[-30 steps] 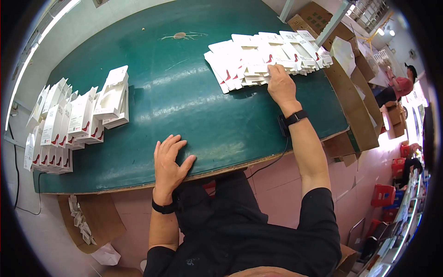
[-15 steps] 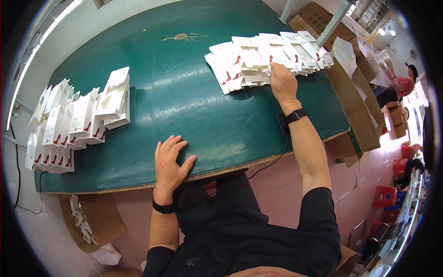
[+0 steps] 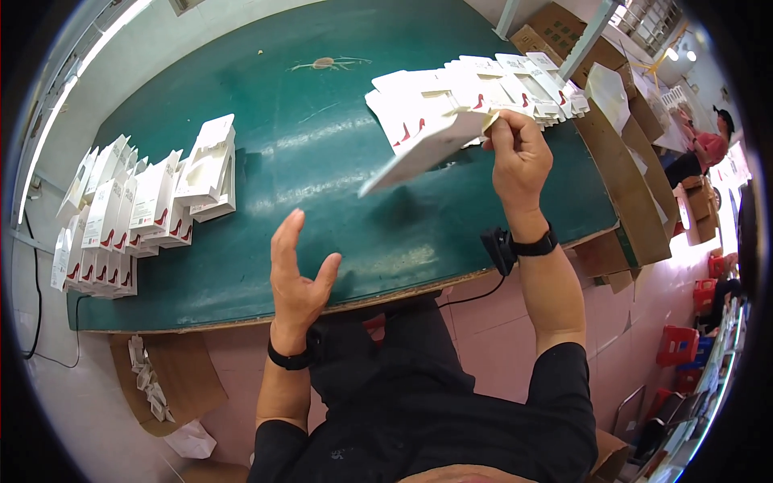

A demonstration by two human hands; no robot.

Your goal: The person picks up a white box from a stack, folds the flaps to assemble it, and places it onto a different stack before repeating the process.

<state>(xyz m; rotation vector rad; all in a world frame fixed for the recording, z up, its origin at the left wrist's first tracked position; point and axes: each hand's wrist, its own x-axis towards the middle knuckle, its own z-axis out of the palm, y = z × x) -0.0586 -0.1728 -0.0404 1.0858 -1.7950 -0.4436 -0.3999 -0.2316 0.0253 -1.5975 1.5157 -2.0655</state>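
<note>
My right hand [image 3: 522,157] pinches the end of a flat, folded white carton [image 3: 431,149], lifted in front of the pile and slanting down to the left. Behind it lies a spread pile of flat white cartons [image 3: 407,90] with red high-heel shoe prints and cut-out windows. Over the table's near edge, my left hand [image 3: 298,282] is open, thumb and fingers apart, with nothing in it. To the left, several opened-up white boxes [image 3: 153,189] with the same red print stand close together.
The green table [image 3: 314,169] has a worn patch near its far side. Brown cardboard cartons [image 3: 624,177] stand against its right end. A cardboard box [image 3: 189,378] holding small white pieces sits below the left edge. Far right are red stools [image 3: 676,344] and another person [image 3: 708,149].
My right hand has drawn one flat carton off the pile, toward me. My left hand has risen off the table edge, its fingers now pointing upward.
</note>
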